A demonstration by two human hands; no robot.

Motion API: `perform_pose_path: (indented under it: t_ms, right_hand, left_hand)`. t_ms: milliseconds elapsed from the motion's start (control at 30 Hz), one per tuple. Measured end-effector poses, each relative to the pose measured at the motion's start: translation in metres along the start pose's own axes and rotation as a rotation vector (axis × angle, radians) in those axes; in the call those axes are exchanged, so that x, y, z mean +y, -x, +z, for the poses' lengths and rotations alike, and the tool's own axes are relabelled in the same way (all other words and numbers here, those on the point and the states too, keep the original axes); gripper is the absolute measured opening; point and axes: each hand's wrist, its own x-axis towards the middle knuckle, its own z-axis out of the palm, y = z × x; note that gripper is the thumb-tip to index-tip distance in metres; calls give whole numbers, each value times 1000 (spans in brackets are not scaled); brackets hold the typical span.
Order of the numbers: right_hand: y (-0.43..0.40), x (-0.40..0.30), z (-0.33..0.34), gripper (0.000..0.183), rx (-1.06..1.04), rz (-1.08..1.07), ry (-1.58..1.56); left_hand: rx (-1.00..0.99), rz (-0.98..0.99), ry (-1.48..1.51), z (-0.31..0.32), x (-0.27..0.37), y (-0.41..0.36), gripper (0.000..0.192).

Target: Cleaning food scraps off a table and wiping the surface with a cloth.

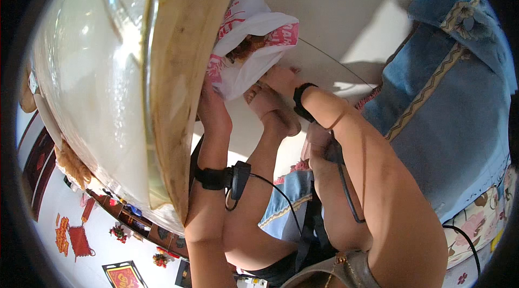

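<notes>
A white plastic bag (263, 8) with pink-red printing hangs open beside the table, above the floor. Brown and reddish contents (246, 48) show through its mouth; what they are is not clear. My left hand (211, 92) holds the bag's lower left side, its fingers mostly hidden by the bag and the table edge. On the right, my right hand (280, 78) grips the lower right side, with its fingertips out of sight behind the plastic. Both wrists wear black straps; a small black device (241, 180) with a cable sits on the left one.
A table (178, 45) with a wooden edge and shiny transparent top fills the left. Right of me is a sofa with a blue cover (429, 126). My slippered feet (267, 103) rest on the tiled floor (324, 0) below the bag. A cable (284, 197) trails across my legs.
</notes>
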Motion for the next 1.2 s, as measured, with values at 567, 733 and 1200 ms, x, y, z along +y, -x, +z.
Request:
perform_pose_path:
  t_ms: [567,733,1200]
  right_hand:
    - [123,78,-188,18,-135,85,-514]
    - [119,-25,-291,25,-497,-147,-1195]
    - [182,-109,-350,39,553,155,-503]
  left_hand:
    - [-242,133,-151,30,17,25,41]
    - [-223,109,-75,32,40,60,41]
    - [-584,-160,715,28,142,223,26]
